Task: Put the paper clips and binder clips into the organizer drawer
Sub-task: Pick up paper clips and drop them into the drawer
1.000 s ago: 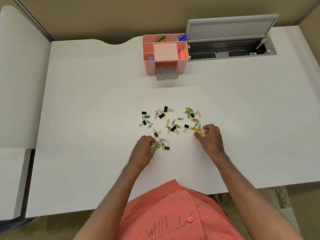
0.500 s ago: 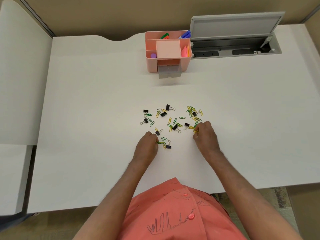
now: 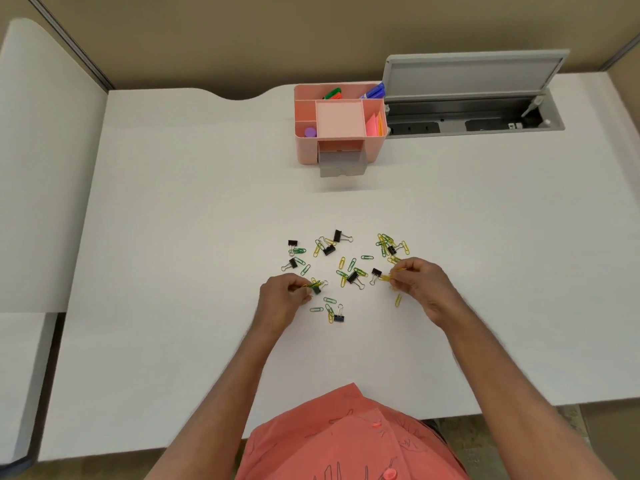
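Green and yellow paper clips and black binder clips lie scattered on the white desk in front of me. My left hand pinches a small bunch of paper clips at the pile's near left. My right hand pinches yellow paper clips at the near right. The pink organizer stands at the back of the desk, its grey drawer pulled open toward me.
An open grey cable hatch sits right of the organizer. Pens, a purple item and sticky notes fill the organizer's top compartments. A lower white side surface adjoins the desk on the left.
Both hands have closed on paper clips and lifted them slightly off the desk. My right hand moved a little left and forward. One yellow clip now lies below the right hand.
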Demonstrator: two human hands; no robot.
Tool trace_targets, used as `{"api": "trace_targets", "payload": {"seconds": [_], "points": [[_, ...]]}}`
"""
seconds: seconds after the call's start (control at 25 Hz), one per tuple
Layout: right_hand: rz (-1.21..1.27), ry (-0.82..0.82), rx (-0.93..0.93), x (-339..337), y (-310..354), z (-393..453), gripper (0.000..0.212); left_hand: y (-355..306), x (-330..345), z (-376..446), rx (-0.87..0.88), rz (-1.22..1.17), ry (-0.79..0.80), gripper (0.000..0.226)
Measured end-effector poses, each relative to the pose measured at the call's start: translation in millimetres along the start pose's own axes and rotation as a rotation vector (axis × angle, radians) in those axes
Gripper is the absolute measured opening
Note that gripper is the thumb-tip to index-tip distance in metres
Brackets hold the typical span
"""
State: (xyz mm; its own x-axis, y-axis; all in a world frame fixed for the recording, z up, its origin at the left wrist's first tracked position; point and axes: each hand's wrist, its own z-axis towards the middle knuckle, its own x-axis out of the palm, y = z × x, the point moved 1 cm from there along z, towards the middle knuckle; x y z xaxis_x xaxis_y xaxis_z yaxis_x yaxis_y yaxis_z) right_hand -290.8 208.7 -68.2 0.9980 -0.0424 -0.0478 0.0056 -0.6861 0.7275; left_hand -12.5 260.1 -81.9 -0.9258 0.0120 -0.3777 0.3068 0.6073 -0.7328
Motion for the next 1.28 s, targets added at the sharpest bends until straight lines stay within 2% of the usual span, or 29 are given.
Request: {"api": "trace_targets", "payload": {"seconds": [0.08,0.16,0.4,0.52,0.6,0.68,0.84,1.0,1.12,1.2,1.28], "points": [[0.156,0.097,-0.021,11,31,3,0.016,-11,-4,3,-0.014,-0.150,0.004,0.009],[0.074,0.107,-0.159,30,72,17,0.017,-29,-7,11,0.002,-0.222,-0.006,0.010],[-0.708,-0.164,-0.730,102,177,83,0.015,-112,-25,53,0.179,-0.144,-0.106,0.018],[-1.074,-0.143,-0.786,122,186,115,0.022,-144,-33,78,0.254,-0.048,-0.169,0.018],[-1.170,-0.083,-0.766,125,182,127,0.028,-162,-36,93,0.310,0.024,-0.211,0.015],[-1.104,-0.077,-0.790,122,179,131,0.029,-179,-33,112,0.391,0.117,-0.240,0.016],[-0.763,-0.232,-0.864,95,158,110,0.022,-206,-15,148,0.567,0.424,-0.258,0.022],[-0.610,-0.295,-0.808,63,113,72,0.020,-210,8,173,0.632,0.776,-0.166,0.029],[-0.545,-0.301,-0.678,40,75,51,0.021,-203,15,171,0.703,0.759,-0.119,0.027],[-0.536,-0.296,-0.591,28,49,39,0.020,-194,14,154,0.789,0.641,-0.151,0.023],[-0.549,-0.287,-0.518,19,21,25,0.019,-174,10,127,0.803,0.516,-0.197,0.019]]}}
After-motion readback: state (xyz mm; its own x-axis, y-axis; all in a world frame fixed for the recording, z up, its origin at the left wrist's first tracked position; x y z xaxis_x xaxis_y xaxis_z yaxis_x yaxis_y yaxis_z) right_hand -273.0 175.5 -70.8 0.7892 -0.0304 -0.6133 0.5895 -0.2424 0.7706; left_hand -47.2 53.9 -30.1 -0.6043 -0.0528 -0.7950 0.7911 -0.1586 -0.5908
